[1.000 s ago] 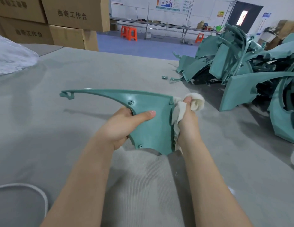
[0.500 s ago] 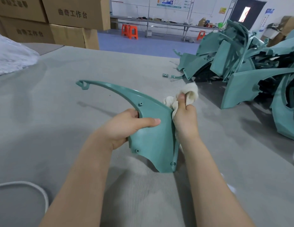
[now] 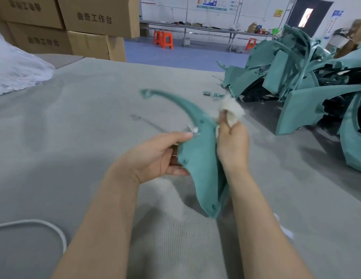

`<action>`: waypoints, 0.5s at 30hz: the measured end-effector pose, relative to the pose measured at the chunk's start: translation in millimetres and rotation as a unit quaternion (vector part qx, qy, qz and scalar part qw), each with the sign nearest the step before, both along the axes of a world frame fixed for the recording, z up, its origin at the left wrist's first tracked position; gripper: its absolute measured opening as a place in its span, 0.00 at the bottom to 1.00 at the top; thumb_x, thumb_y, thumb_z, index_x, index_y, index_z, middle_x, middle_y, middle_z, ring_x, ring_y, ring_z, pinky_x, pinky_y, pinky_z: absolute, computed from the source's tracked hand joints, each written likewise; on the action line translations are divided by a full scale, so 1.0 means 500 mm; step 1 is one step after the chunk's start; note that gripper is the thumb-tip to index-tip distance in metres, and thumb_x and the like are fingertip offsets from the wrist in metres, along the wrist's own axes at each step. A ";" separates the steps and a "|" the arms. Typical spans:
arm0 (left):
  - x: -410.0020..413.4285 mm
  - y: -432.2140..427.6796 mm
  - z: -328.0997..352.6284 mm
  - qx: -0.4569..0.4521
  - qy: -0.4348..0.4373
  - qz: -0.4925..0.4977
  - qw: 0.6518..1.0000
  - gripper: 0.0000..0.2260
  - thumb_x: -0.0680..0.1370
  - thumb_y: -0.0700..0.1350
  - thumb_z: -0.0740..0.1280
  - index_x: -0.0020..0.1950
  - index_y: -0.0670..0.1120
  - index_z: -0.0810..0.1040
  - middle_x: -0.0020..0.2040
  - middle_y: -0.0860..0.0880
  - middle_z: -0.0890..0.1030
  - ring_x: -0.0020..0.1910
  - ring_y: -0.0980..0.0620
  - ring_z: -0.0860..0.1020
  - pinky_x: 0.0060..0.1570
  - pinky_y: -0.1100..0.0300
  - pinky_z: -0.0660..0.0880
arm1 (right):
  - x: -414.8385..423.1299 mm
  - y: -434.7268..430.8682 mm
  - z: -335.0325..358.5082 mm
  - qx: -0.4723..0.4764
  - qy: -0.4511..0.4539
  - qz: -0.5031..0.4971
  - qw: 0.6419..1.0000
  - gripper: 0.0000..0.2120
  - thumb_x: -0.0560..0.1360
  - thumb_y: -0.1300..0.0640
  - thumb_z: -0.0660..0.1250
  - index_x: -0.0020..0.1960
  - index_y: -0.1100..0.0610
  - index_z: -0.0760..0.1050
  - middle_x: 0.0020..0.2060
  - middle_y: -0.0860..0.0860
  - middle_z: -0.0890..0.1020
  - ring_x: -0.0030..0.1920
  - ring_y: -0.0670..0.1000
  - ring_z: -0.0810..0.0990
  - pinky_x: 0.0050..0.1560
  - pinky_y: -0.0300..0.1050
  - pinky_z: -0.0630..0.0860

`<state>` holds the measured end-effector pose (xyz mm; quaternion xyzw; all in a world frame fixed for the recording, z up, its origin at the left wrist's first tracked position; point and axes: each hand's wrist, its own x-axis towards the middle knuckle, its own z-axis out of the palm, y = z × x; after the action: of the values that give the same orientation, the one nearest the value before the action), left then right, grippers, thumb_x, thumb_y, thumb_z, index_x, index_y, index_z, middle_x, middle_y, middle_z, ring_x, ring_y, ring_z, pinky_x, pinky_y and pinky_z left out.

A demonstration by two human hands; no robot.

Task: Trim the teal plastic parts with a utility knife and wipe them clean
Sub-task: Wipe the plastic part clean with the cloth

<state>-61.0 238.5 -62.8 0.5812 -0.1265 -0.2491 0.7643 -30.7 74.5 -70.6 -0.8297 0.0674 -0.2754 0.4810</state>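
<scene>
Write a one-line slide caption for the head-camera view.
Left hand holds a teal plastic part while the right hand presses a white cloth against its edge.
</scene>
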 end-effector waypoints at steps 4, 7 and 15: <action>-0.019 -0.041 0.005 -0.042 -0.095 -0.073 0.992 0.24 0.69 0.54 0.75 0.63 0.53 0.74 0.57 0.54 0.81 0.57 0.53 0.79 0.55 0.58 0.77 | 0.014 -0.031 -0.001 0.258 0.004 -0.089 0.962 0.18 0.82 0.43 0.57 0.43 0.54 0.75 0.36 0.48 0.79 0.39 0.49 0.76 0.40 0.42 0.72; -0.023 -0.092 -0.003 0.040 -0.159 0.032 0.986 0.10 0.77 0.43 0.67 0.57 0.54 0.76 0.53 0.58 0.83 0.53 0.58 0.80 0.58 0.59 0.76 | 0.014 -0.028 -0.005 0.272 0.015 -0.087 0.958 0.17 0.82 0.46 0.56 0.47 0.55 0.77 0.39 0.49 0.81 0.44 0.53 0.79 0.45 0.44 0.74; 0.025 -0.030 -0.015 -0.121 -0.007 0.191 0.974 0.08 0.79 0.42 0.63 0.54 0.45 0.80 0.46 0.48 0.85 0.43 0.50 0.84 0.41 0.56 0.81 | 0.000 0.041 -0.028 0.046 -0.030 0.058 0.997 0.26 0.77 0.41 0.65 0.68 0.55 0.65 0.48 0.46 0.80 0.44 0.43 0.77 0.41 0.36 0.70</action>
<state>-48.6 223.5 -70.1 0.4999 -0.0477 -0.0774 0.8613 -30.5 95.1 -84.5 -0.8008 0.0172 -0.2679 0.5354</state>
